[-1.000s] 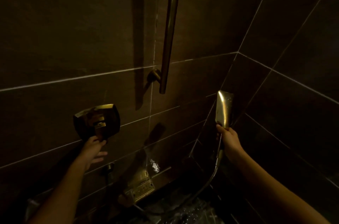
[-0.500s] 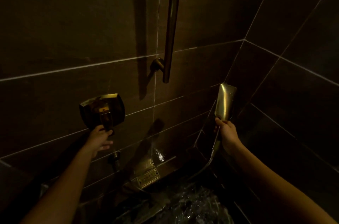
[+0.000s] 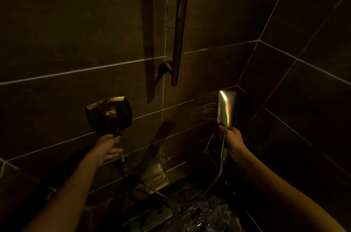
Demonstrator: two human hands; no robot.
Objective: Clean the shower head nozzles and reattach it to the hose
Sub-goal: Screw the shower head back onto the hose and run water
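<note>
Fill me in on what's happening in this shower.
A person stands in a dark tiled shower. The right hand holds the shower head upright by its handle, and the hose hangs from it, so it appears attached. The left hand is at the lever of the wall valve. Water seems to run down the wall, and the floor is wet. The rail holds nothing.

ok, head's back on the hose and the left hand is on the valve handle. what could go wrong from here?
1. Water streaks the wall beside the shower head, so it looks to be spraying. If the left hand turns the valve handle further, the spray could jump.
2. The right hand grips only the base of the wet head, so it may slip.
3. The hose hangs slack toward the wet floor. A footing and snag hazard.
</note>
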